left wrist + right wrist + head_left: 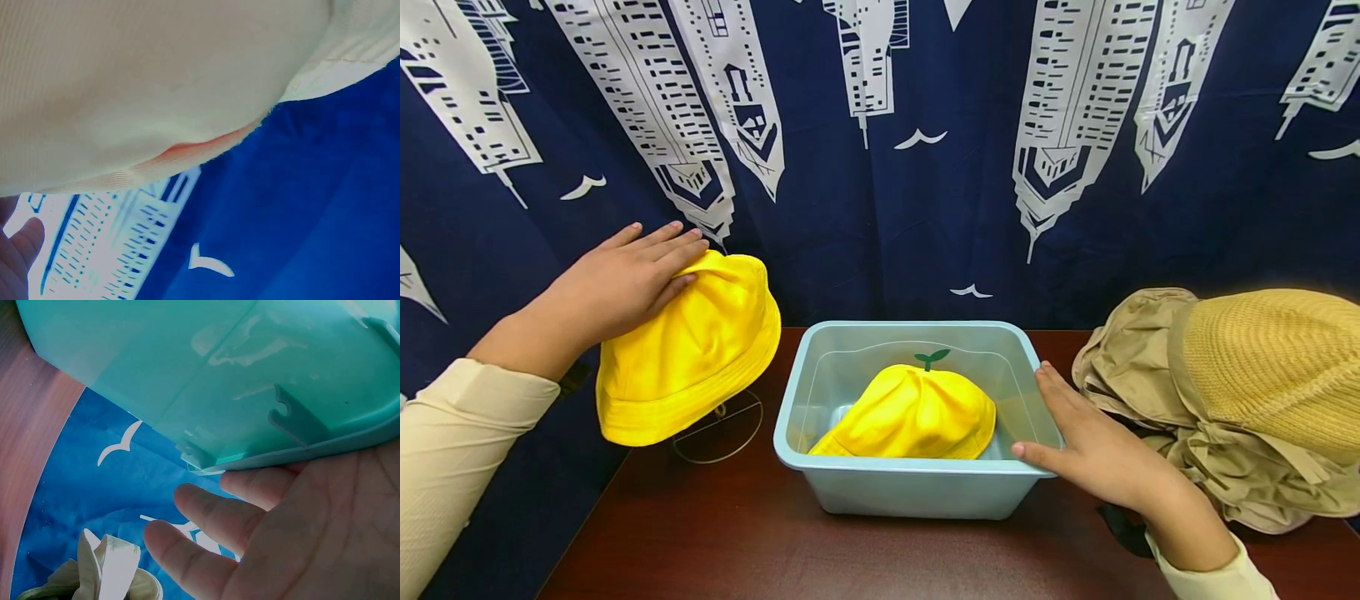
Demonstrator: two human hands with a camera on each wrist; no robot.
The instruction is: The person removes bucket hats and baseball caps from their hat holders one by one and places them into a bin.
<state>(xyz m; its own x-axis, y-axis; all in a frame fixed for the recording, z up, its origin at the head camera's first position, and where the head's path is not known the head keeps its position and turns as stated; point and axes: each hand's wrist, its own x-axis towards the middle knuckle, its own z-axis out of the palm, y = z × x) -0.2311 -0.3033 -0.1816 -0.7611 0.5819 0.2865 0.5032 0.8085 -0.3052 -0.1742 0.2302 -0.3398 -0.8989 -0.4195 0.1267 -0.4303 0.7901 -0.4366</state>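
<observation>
A yellow bucket hat [700,350] sits tilted on a wire stand [718,433] at the left of the table. My left hand [632,279] rests on its crown with the fingers stretched out. A second yellow hat [917,412], with a green sprout on top, lies inside the light blue plastic bin [925,492]. Against the bin's right rim lies my right hand [1097,450], its fingers extended along the outer side and the thumb over the front corner. In the right wrist view, several fingers [219,519] show below the bin's rim. The left wrist view holds mostly sleeve.
To the right, a straw-coloured knit hat [1277,367] and a khaki cloth hat [1150,358] are close together beyond the right hand. A dark blue curtain [917,225] with white building prints hangs behind the brown table [737,542].
</observation>
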